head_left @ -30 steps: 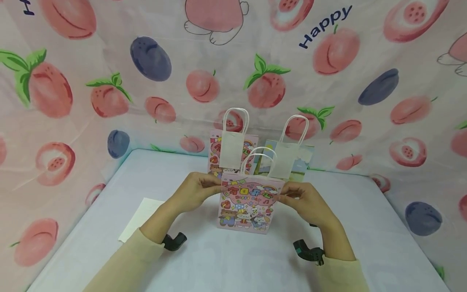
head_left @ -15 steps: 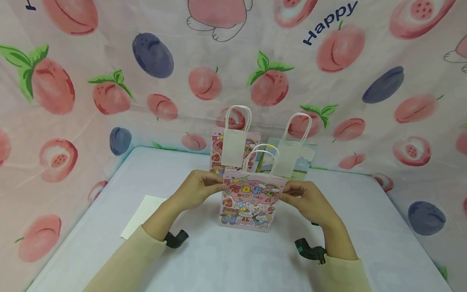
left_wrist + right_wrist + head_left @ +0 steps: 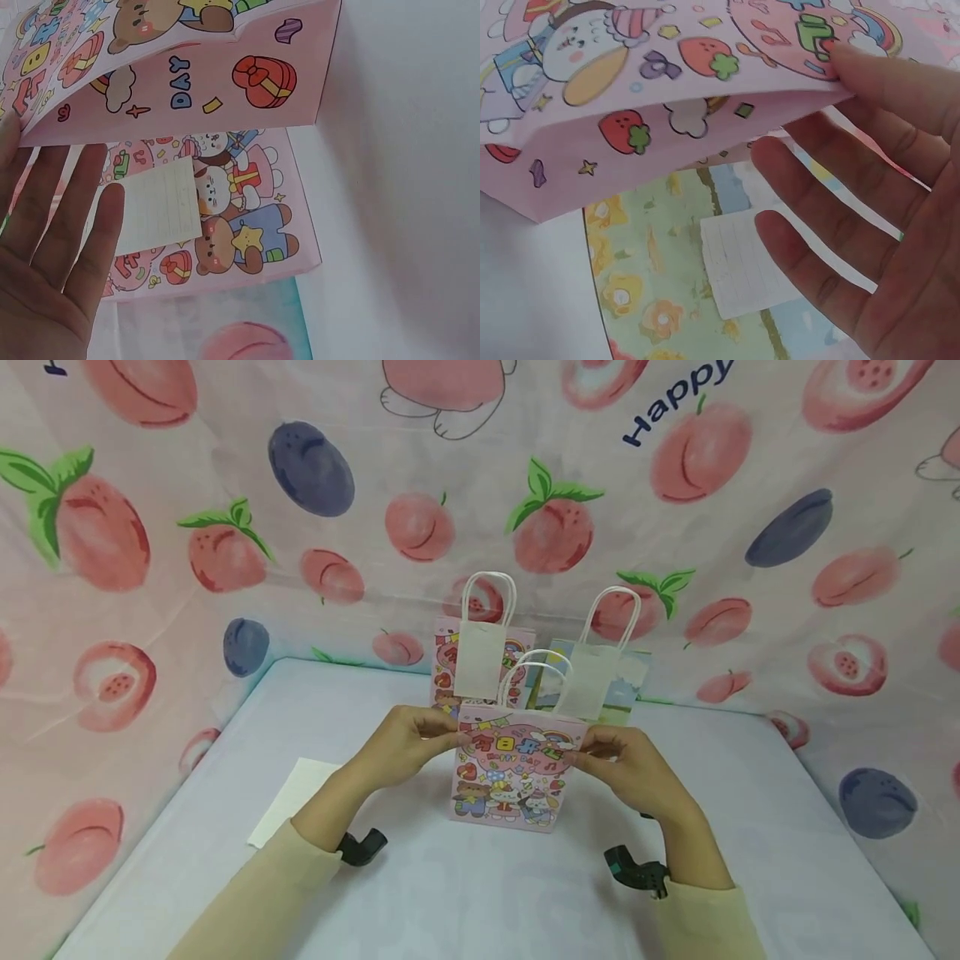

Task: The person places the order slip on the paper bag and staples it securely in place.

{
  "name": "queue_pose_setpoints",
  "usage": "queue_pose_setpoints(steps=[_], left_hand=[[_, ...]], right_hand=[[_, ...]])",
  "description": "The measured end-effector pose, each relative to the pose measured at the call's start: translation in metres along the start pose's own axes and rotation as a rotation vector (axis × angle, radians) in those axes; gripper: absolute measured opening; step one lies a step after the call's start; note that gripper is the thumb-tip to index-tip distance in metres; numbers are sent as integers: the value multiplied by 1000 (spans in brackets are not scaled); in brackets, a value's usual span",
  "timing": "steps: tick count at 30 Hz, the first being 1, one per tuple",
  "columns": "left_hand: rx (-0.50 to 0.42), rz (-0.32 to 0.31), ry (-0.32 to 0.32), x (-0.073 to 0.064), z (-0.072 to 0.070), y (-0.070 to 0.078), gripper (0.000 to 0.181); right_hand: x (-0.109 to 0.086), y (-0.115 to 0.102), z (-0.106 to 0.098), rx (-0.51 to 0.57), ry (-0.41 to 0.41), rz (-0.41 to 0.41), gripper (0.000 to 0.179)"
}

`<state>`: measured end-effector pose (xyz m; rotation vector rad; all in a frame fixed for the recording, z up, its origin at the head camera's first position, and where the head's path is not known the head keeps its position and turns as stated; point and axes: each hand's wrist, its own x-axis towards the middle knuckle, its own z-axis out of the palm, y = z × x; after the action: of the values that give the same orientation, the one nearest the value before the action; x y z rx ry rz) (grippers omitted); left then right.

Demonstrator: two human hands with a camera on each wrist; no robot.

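Note:
A pink paper gift bag (image 3: 510, 777) with cartoon animals and two white handles stands upright in the middle of the table. My left hand (image 3: 408, 745) pinches its upper left side edge, thumb on the front. At the upper right side edge, my right hand (image 3: 633, 768) pinches it in the same way. Both wrist views show the bag's side panels folded inward, with the other fingers of each hand spread behind. Close behind stand a second pink gift bag (image 3: 444, 668) and a green-and-blue landscape gift bag (image 3: 628, 685), each with a white lined paper on its front.
A white sheet of paper (image 3: 288, 802) lies on the white table (image 3: 480, 910) to the left, partly under my left forearm. A peach-printed cloth (image 3: 465, 468) hangs behind the table and along its sides.
The view shifts slightly. Both hands keep their pinch on the pink bag's side edges, and the right thumb sits slightly farther in over the front. The bags behind stay in place.

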<state>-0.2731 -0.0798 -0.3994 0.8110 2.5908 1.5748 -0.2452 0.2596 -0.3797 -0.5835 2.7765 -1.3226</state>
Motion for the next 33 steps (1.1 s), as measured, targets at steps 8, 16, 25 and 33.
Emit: queue_pose_setpoints(steps=[8,16,25,33], left_hand=[[81,44,13,2,-4,2,8],[109,19,-20,-1,-22,6,21],[155,9,-45,-8,-43,17,27],[237,-20,-84,-20,-63,20,35]], right_hand=[[2,-1,1,18,4,13,9],[3,-1,3,59,-4,14,12],[4,1,5,41,6,-7,13],[4,0,4,8,26,-14,15]])
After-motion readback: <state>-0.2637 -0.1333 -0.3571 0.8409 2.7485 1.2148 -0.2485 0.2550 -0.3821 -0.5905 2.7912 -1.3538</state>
